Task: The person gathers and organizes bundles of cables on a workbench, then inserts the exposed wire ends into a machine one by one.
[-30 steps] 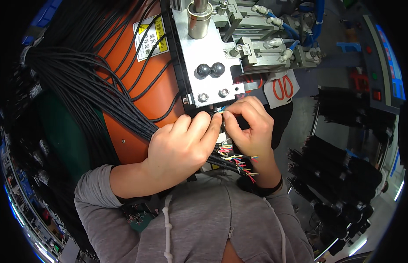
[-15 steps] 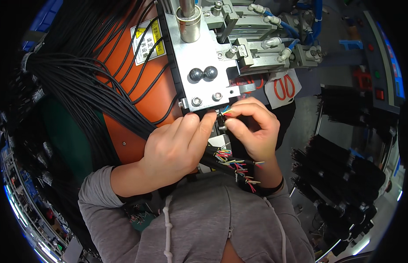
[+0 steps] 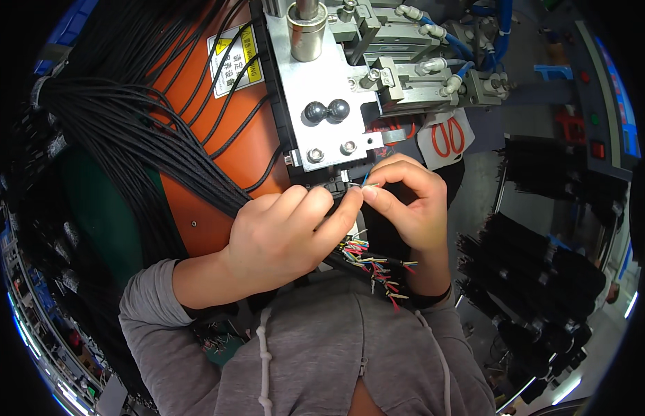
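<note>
My right hand pinches thin coloured wires between thumb and index finger, just below the machine's metal plate. A blue strand stands up from the pinch and pale ends lie beside it. My left hand is closed, its index finger stretched to the same wires and almost meeting the right thumb. The left thumb is hidden, so what that hand grips does not show. A small white connector sits in the dark fixture above the left fingertip. Black cables with stripped multicoloured ends lie under my hands.
The silver plate with two black knobs stands over the fixture, with pneumatic cylinders to its right. A thick bundle of black cables crosses the orange panel at left. Red-handled scissors lie at right; more cables hang beyond.
Both hands have shifted slightly away from the plate, toward me. The left index finger has moved right to the wires at the right fingertips, and the white connector has come into sight.
</note>
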Demonstrator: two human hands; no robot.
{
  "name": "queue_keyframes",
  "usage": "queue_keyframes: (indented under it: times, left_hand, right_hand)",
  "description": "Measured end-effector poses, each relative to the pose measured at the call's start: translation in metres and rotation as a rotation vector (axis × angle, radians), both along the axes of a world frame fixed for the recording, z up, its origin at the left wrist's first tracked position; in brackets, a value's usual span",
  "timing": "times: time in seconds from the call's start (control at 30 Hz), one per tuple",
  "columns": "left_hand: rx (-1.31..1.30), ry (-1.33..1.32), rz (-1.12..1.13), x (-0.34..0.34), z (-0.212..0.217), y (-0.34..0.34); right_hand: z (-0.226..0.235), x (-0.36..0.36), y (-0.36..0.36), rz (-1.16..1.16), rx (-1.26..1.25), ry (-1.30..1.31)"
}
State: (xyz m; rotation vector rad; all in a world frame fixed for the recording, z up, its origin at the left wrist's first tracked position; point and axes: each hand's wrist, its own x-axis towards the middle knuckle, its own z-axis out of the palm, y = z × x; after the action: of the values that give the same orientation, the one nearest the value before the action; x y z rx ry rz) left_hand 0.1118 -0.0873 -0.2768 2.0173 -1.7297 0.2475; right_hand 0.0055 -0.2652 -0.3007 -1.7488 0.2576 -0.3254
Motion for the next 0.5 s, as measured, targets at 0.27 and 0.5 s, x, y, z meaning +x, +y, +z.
queue_keyframes:
  times: [0.27,0.5]
  left_hand:
    - [0.181,-0.024,0.056,-0.005,0.0,-0.002]
    - [0.121,-0.122,0.108,-0.01,-0.006,0.0]
  right_hand:
    - [-0.012,0.012,0.017,-0.149,-0.469,-0.08]
    - [-0.02,0.01,0.021,-0.157,-0.494,-0.153]
